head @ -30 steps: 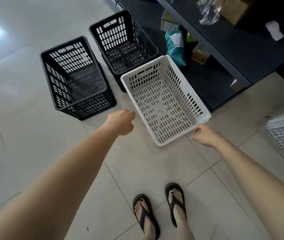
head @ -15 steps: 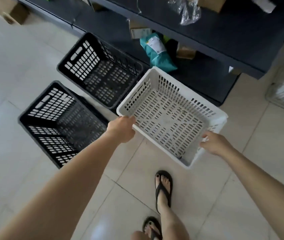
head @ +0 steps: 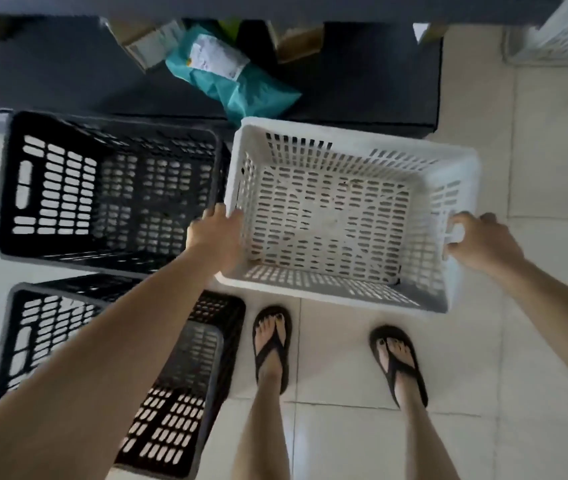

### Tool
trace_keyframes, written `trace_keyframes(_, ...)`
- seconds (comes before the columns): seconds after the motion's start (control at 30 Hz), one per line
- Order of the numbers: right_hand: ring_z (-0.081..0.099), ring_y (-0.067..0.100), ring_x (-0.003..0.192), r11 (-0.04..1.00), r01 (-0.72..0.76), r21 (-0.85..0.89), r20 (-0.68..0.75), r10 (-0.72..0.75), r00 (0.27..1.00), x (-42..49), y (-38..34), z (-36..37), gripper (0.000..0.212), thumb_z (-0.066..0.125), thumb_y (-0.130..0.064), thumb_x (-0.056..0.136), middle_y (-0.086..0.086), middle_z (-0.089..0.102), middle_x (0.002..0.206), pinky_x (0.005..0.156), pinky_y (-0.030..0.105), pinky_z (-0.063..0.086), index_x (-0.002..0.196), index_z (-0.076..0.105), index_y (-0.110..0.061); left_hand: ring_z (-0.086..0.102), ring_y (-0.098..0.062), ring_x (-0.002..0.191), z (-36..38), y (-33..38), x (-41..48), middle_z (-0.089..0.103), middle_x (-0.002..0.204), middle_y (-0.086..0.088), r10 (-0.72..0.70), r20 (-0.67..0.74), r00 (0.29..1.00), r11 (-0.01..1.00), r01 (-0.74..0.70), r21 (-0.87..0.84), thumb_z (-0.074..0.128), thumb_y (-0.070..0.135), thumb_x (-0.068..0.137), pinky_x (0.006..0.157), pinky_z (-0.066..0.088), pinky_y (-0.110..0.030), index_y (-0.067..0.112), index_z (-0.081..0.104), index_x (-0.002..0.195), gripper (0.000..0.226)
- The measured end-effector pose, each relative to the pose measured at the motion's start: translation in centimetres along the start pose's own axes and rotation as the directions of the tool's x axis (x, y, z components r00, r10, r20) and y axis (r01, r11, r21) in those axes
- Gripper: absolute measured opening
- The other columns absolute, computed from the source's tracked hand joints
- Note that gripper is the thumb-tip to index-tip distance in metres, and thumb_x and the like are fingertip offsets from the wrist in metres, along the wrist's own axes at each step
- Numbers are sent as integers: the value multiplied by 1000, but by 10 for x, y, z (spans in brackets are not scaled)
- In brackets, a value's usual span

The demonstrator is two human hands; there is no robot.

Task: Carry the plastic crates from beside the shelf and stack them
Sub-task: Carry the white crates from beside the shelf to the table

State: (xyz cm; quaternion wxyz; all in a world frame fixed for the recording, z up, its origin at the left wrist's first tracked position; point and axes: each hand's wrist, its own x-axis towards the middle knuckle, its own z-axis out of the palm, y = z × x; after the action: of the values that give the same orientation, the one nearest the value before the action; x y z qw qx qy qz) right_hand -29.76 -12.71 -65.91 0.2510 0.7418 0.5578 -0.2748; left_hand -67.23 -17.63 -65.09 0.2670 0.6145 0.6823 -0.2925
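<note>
Crates are what this job is about, and the white crate (head: 331, 216) is the one being held right now. It is hanging in the air above the tiled floor (head: 552, 306), in front of the two feet (head: 272, 341) in dark sandals. It looks lifted because its near wall is covering part of the floor close to the toes.

The left hand (head: 213, 237) is curling over the left rim, with fingers bending around the edge. The right hand (head: 480, 240) is closing around the handle hole in the right wall. Holding one hand on each end is keeping the crate level, so it is not tipping.

Its open top is facing up toward the head. Its long side is running left to right, from one hand to the other. It is sitting a bit crooked, with the right end a little nearer.

Two black crates are sitting on the floor at the left. The far black crate (head: 109, 188) is just beside the white one, by the dark shelf (head: 50, 71). The near black crate (head: 178, 393) is partly hiding under the left arm. A teal bag (head: 237, 88) is lying on the low shelf. Another white crate (head: 566, 32) is peeking in at the top right corner.

I am guessing the white crate is going there to be stacked.
</note>
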Motion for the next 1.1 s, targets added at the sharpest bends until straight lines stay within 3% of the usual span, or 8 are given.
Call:
trace_keyframes(0.23,44,44,120,988,-127,89,-50,131,990,33,9,60,53,59,-11,85,21,33,136,93,45,45,135,44,-18,39,-38,128,40,-23,71,30,140,-17,52,-5,999,999,-52,6,50,17,92,93,49,-50,17,31,139,50)
trace_keyframes(0.37,33,40,122,958,-232,172,-127,255,959,42,16,85,53,55,2,81,15,28,137,92,50,44,129,44,-15,46,-44,113,48,-25,103,33,129,-23,79,-75,994,997,-80,-11,50,4,88,93,49,-53,10,37,131,46)
trace_keyframes(0.5,49,42,113,933,-175,316,-62,204,977,53,25,93,50,56,6,81,19,34,130,87,41,48,127,44,-10,54,-48,97,42,-20,127,34,126,-30,53,-56,997,996,-56,-68,52,-6,84,86,51,-52,7,41,123,43)
trace_keyframes(0.7,47,38,114,956,-127,265,-74,152,986,44,47,93,55,56,11,78,20,42,125,91,43,50,128,48,-9,52,-35,79,32,-10,113,45,111,-31,57,-25,998,997,-59,-56,60,-6,78,62,42,-37,6,40,107,37)
trace_keyframes(0.9,56,34,103,960,-136,245,-15,144,990,3,103,83,45,57,12,78,14,49,107,85,36,51,117,56,-10,57,-39,102,13,38,64,57,110,-24,72,73,995,987,-81,138,56,-1,85,83,45,-34,-3,52,110,26)
trace_keyframes(0.97,56,33,104,961,-145,235,17,145,989,-11,132,74,47,56,13,77,12,47,103,85,37,52,118,56,-10,55,-32,98,4,62,46,58,90,-12,89,88,992,979,-104,176,56,1,85,77,39,-28,5,52,97,13)
trace_keyframes(1.03,57,33,105,964,-157,213,46,150,988,-26,168,60,48,57,11,77,13,50,105,87,37,52,121,56,-10,50,-27,93,-9,91,25,46,73,-1,110,114,987,979,-127,160,56,2,85,66,34,-26,18,38,73,27)
trace_keyframes(1.1,58,33,108,967,-168,192,72,157,985,-39,205,40,49,59,7,78,14,54,110,90,37,52,123,56,-11,54,-25,95,-28,128,3,54,82,-4,105,134,985,980,-126,152,56,6,85,67,39,-28,24,25,64,41)
